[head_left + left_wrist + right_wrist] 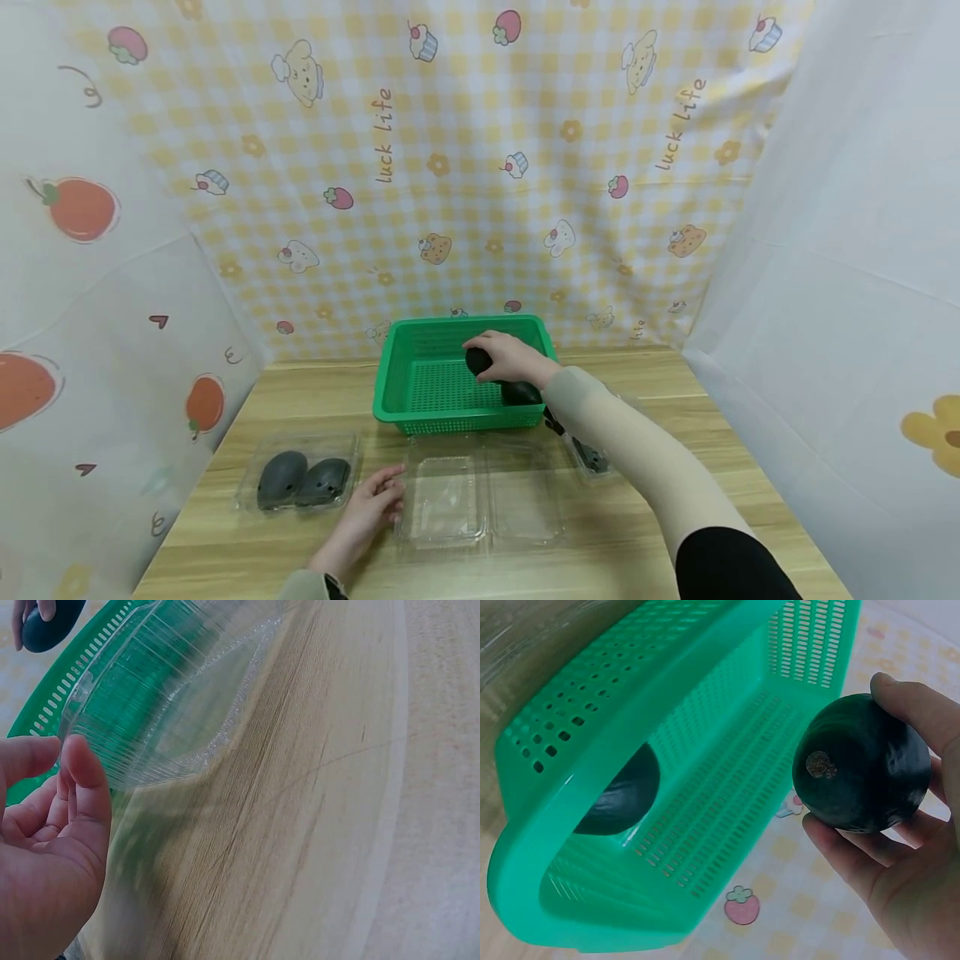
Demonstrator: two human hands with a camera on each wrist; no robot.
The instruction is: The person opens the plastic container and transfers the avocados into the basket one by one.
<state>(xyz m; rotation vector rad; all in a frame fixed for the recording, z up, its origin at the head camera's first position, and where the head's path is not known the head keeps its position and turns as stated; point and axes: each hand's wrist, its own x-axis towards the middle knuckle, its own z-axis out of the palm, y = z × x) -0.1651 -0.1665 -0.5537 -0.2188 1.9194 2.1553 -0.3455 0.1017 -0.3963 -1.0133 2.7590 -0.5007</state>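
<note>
In my right hand is a dark avocado, its round stem scar showing, gripped by thumb and fingers above the green basket. Another dark avocado lies inside that basket, against the near wall. My left hand pinches the left edge of a clear plastic clamshell box between thumb and fingertip. This box lies with its lid folded out to the right, in front of the basket, and nothing is inside.
At the left stands a closed clear box with two dark avocados in it. Another clear box with dark contents sits at the right, partly hidden beneath my right forearm. A patterned cloth hangs behind the wooden table.
</note>
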